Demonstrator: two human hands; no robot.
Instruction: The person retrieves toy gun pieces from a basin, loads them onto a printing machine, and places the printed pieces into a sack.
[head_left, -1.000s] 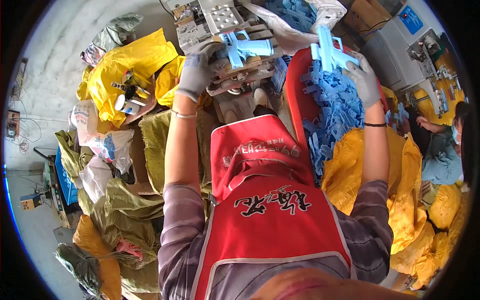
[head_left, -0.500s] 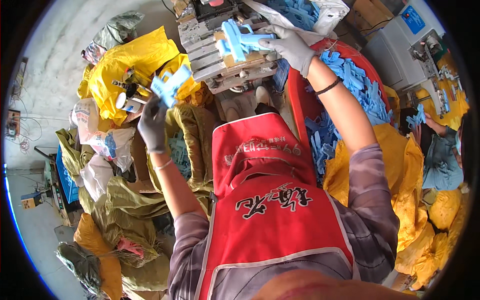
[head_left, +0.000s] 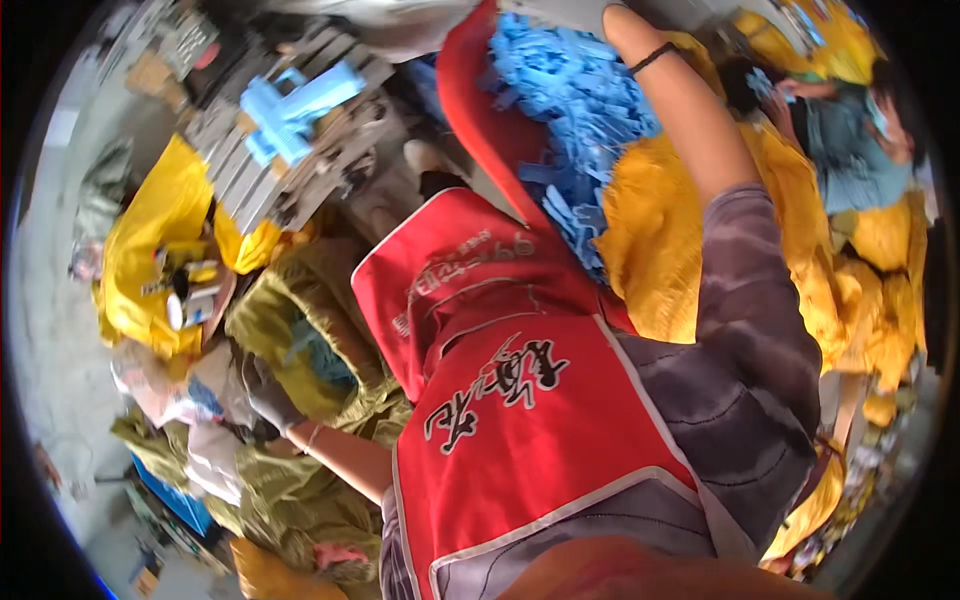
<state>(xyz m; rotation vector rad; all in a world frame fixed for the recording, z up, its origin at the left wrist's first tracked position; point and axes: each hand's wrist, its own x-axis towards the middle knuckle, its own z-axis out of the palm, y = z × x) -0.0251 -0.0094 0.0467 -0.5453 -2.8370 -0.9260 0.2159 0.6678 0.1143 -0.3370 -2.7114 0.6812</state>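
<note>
A light-blue plastic toy pistol (head_left: 295, 108) lies on the slatted metal bed (head_left: 215, 150) of a machine at the upper left, and neither hand touches it. My left hand (head_left: 268, 392), in a grey glove, is beside an open olive sack (head_left: 345, 275) holding light-blue pieces (head_left: 322, 352). Its fingers look stretched out, somewhat blurred, with nothing visible in them. My right hand (head_left: 578, 12), also gloved in grey, is at the top edge above a heap of blue toy pistol parts (head_left: 580, 85); its fingers are cut off or hidden.
The heap fills a red tub (head_left: 460, 75), with yellow woven sacking (head_left: 655, 235) over its near side. Yellow bags (head_left: 150, 245) and a white container (head_left: 192, 306) stand at left. Another person (head_left: 850, 140) sits at the far right, holding a light-blue piece.
My left hand has dropped toward the sack, and the blue toy pistol it held is out of sight. My right hand has left the piece on the machine and moved over the tub. The view has turned right.
</note>
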